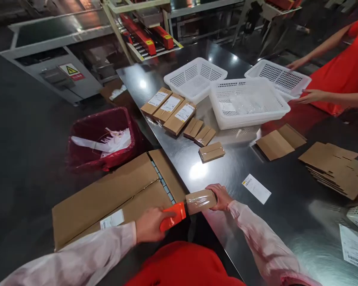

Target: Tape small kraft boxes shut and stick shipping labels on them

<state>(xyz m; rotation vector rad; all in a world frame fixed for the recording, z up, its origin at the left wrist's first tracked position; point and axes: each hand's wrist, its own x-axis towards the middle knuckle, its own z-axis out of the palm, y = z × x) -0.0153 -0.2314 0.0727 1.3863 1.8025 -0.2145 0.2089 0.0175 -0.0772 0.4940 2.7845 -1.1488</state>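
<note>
My left hand is closed round an orange tape dispenser, whose front end meets the near end of a small cardboard box. That box is gripped at its far end by my right hand, over the table's edge. Clear tape shines along its top. Farther up the table lie a small taped box and two more small boxes. Beyond them sit several labelled cardboard boxes. A loose printed label lies to the right of my right hand.
White plastic baskets stand at the back; a person in red holds one. Flat cardboard pieces lie right. Left of the metal table are a large carton and a dark red bin with paper scraps.
</note>
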